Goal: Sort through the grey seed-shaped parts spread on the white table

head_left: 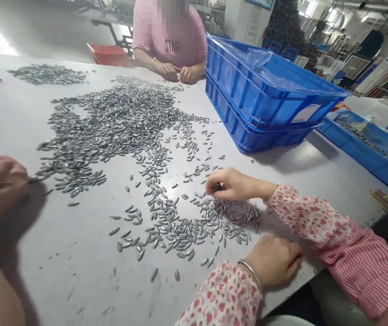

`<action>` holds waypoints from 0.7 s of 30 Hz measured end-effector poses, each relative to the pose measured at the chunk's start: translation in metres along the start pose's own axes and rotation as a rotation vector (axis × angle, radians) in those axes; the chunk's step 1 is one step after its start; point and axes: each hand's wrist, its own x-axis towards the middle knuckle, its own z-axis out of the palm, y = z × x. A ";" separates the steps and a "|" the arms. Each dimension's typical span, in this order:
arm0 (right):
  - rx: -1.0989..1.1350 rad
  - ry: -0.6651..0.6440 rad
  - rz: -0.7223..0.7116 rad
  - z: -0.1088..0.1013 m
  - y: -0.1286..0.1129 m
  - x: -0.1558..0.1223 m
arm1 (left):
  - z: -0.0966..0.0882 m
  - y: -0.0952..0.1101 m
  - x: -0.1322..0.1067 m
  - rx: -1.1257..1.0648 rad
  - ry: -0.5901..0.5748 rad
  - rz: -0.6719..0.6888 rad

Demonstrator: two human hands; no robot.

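Note:
At the left edge of the head view is my right hand [2, 190], partly cut off by the frame. Its fingers are bent and pressed together, and what they hold, if anything, is hidden. The fingertips are beside the left end of a large spread pile of small grey, spindle-shaped metal pieces [112, 117]. One dark piece lies almost at the fingertips. A narrow reddish patch at the very edge is too cut off to make out. My left hand does not show. A thinner scatter of the same pieces [177, 226] spreads over the white table [78, 253].
On the right, a co-worker's hand [230, 183] picks among the pieces; their other hand [274, 262] rests on the table. Across sits a person in a pink shirt [172, 43]. Stacked blue crates [258, 99] stand right, a blue tray [360, 147] beyond. A smaller pile [49, 74] lies far left.

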 end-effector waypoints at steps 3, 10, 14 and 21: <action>0.092 0.114 0.091 -0.016 -0.002 -0.022 | 0.001 -0.001 0.000 -0.004 0.007 0.001; 0.148 0.222 0.110 -0.017 -0.007 -0.066 | 0.000 -0.001 -0.001 -0.047 0.004 -0.003; 0.305 0.268 0.133 -0.009 0.000 -0.080 | 0.000 -0.002 -0.001 -0.056 0.014 -0.014; 0.499 0.221 0.071 0.004 0.005 -0.083 | -0.001 0.000 -0.003 -0.132 0.027 -0.026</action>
